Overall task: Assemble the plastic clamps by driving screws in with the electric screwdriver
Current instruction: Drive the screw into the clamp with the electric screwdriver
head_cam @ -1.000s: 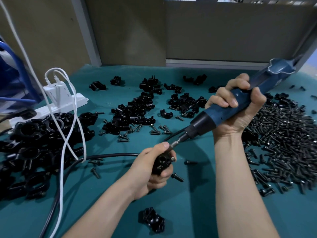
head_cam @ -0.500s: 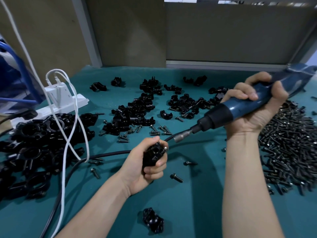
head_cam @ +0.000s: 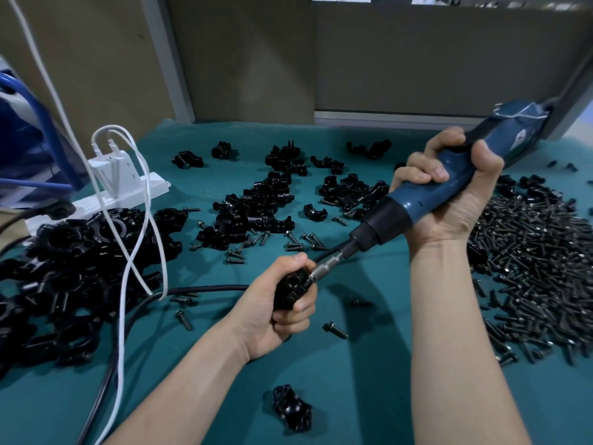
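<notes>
Head view.
- Left hand: fingers curled tight round clamp, held just above the mat.
- Right hand: wrapped round screwdriver, which slants down to the clamp; bit meets the clamp's upper right face.
- Screws: heap right of the clamp.
- Step, as judged: driving a screw.
- Next: bit square to the screw, clamp steady, seat fully.
</notes>
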The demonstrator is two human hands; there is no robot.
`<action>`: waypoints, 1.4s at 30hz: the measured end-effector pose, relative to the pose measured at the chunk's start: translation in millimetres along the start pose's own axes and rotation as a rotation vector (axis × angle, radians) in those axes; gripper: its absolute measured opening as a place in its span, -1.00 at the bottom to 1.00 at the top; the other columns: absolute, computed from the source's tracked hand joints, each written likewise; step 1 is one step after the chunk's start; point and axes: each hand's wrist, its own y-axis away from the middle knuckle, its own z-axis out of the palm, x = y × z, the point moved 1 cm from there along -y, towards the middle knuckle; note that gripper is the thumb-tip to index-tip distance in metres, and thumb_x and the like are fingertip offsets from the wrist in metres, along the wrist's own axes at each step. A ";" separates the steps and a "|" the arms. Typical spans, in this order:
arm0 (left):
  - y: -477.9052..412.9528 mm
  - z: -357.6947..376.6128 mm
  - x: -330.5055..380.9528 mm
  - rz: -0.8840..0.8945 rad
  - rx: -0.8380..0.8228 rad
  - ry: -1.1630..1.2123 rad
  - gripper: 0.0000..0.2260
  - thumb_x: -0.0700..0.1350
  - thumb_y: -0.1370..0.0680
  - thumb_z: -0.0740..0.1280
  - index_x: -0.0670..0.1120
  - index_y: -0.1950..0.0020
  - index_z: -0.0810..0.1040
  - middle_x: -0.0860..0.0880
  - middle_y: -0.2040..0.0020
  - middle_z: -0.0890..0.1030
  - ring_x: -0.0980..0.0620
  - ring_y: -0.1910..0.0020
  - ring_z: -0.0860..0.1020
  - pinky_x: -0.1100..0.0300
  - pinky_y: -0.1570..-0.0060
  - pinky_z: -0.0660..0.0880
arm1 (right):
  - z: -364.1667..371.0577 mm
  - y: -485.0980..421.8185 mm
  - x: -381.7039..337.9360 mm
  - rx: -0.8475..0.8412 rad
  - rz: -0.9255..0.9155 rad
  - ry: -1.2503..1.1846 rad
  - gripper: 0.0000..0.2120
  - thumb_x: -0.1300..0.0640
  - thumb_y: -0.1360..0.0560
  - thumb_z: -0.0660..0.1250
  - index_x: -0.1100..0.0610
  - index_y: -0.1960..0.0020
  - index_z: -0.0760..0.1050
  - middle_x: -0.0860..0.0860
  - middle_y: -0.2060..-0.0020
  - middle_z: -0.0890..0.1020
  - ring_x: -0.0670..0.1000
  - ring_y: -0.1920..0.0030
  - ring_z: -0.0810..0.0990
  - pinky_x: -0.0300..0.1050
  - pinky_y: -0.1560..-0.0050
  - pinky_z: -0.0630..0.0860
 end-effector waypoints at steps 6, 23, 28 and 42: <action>-0.3 1.0 -1.7 -0.042 0.022 0.024 -0.74 0.07 -0.34 0.37 -0.08 0.24 0.41 0.02 0.56 0.31 0.18 0.68 0.15 0.42 0.71 0.11 | 0.0 0.1 2.7 -0.047 0.042 -0.075 -0.61 0.39 -0.18 0.54 0.20 0.10 0.45 0.05 0.31 0.61 0.02 0.54 0.47 -0.18 0.47 0.47; -1.9 -1.2 -1.7 -0.217 0.060 0.057 -0.76 0.08 -0.32 0.38 -0.10 0.32 0.54 0.04 0.55 0.27 0.20 0.70 0.15 0.41 0.74 0.06 | -1.3 1.7 3.4 -0.044 0.020 -0.034 -0.57 0.39 -0.15 0.57 0.20 0.10 0.45 0.04 0.35 0.59 0.01 0.56 0.46 -0.21 0.48 0.43; 0.2 0.8 -3.6 -0.355 -0.023 0.211 -0.77 0.04 -0.33 0.39 -0.12 0.30 0.55 0.05 0.57 0.27 0.20 0.71 0.12 0.39 0.77 0.05 | 0.9 0.7 5.3 -0.086 0.034 -0.078 -0.60 0.40 -0.16 0.56 0.21 0.11 0.45 0.06 0.36 0.61 0.01 0.57 0.46 -0.24 0.46 0.40; 0.1 -8.1 0.9 -0.484 -0.164 0.373 -0.76 -0.06 -0.37 0.49 -0.20 0.18 0.55 -0.01 0.57 0.34 0.16 0.65 0.08 0.37 0.74 0.09 | 2.5 -0.8 10.4 -0.138 0.073 -0.072 -0.64 0.38 -0.22 0.54 0.23 0.09 0.47 0.06 0.34 0.62 0.02 0.55 0.47 -0.23 0.45 0.42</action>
